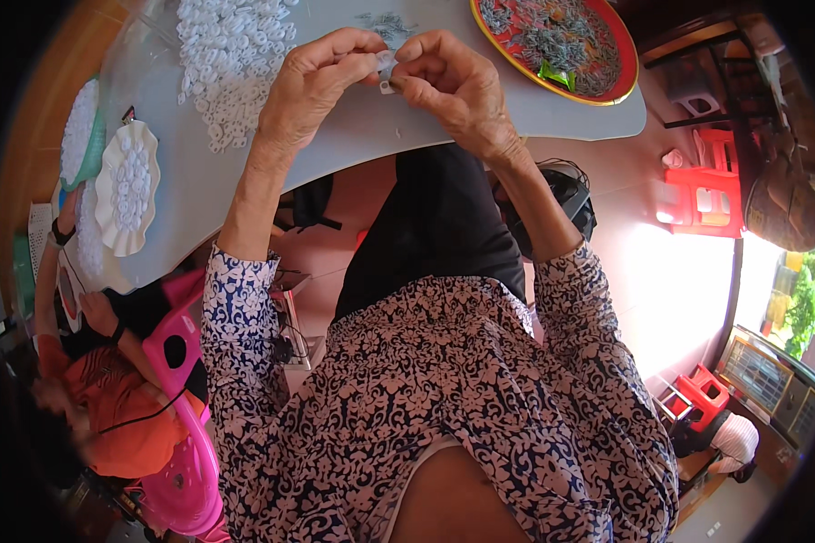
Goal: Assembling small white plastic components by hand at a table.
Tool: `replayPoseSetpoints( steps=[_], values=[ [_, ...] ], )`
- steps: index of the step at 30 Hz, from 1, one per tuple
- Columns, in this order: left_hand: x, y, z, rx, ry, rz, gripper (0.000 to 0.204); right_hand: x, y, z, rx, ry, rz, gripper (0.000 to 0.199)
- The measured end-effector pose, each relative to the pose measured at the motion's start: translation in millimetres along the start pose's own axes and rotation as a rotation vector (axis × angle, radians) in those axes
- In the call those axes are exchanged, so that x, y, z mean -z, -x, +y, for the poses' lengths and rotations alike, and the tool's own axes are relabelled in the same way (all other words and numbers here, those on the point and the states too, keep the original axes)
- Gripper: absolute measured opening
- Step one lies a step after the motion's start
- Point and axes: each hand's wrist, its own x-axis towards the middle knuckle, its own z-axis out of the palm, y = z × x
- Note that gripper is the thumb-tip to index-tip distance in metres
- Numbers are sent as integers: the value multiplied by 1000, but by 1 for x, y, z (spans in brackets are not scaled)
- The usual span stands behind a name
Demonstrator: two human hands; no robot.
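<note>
Over the grey table (353, 140) my two hands meet near its far side, fingertips almost touching. My left hand (312, 86) is closed, pinching a small white plastic piece (385, 61) between thumb and forefinger. Opposite it, my right hand (462, 90) is also closed in a pinch; what its fingertips hold is too small to make out. A second white bit (387, 88) shows just below the fingertips. To the left of my hands spreads a large heap of white plastic pieces (231, 54), many ring-shaped. Just beyond my fingers lies a small pile of thin grey metal pieces (388, 25).
A red tray with a yellow rim (624, 83) stands at the right, holding many grey metal pieces and a green packet (557, 76). At left are a scalloped white dish (109, 213) and a green basket (92, 163). A person in orange (122, 416) sits on a pink chair (186, 489).
</note>
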Motion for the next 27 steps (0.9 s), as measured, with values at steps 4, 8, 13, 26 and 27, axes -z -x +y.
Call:
replayPoseSetpoints(
  steps=[4,8,13,26,27],
  values=[
    [-2,-2,-12,-26,127,-8,24,0,0,2,8,18,-1,22],
    [-3,0,-5,-20,75,-16,24,0,0,2,22,3,-1,21],
    [0,0,3,-46,-94,-29,20,0,0,3,28,10,-14,23],
    [-2,0,-5,-119,-168,-44,23,1,1,-3,51,33,-15,24],
    [0,1,-4,-122,-223,-65,25,1,1,-3,51,32,-17,24]
  ],
)
